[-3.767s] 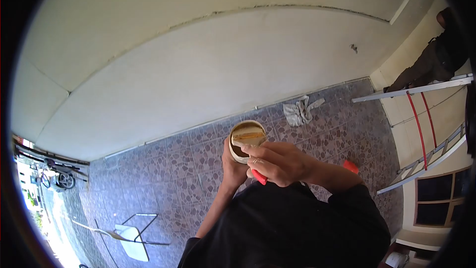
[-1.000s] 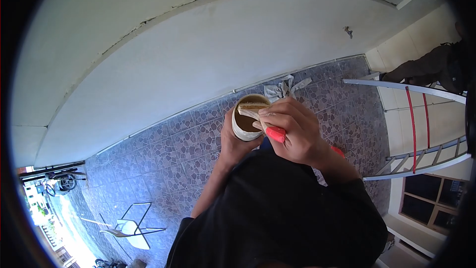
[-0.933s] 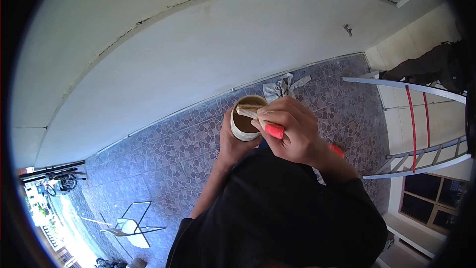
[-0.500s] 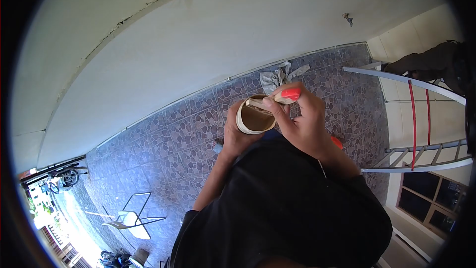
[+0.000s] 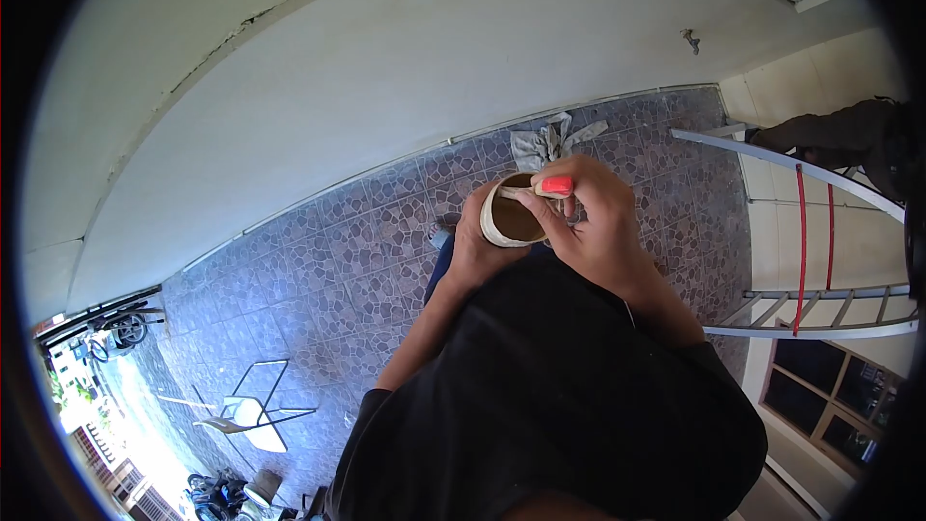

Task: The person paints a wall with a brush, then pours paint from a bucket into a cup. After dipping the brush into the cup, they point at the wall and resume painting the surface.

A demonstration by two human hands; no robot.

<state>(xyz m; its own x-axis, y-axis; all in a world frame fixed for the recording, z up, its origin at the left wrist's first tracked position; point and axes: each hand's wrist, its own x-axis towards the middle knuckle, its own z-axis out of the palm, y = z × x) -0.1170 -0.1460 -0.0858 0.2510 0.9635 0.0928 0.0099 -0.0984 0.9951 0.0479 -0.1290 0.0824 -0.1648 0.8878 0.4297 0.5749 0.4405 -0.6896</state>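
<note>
Head view shows cup (image 5: 491,223) in left hand (image 5: 470,243)

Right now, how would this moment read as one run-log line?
left hand: holding cup | right hand: holding red-ended brush at cup's mouth | floor: cloth near wall | nearby: person beside ladder

The left grip (image 5: 476,245) curls near the pinching right grip (image 5: 600,210)

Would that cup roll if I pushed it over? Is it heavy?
The cup would probably roll on its side, because it looks round. It's likely fairly light, since the left hand seems to support it alone. Anything runny inside could spill, as it's open-topped.
</note>
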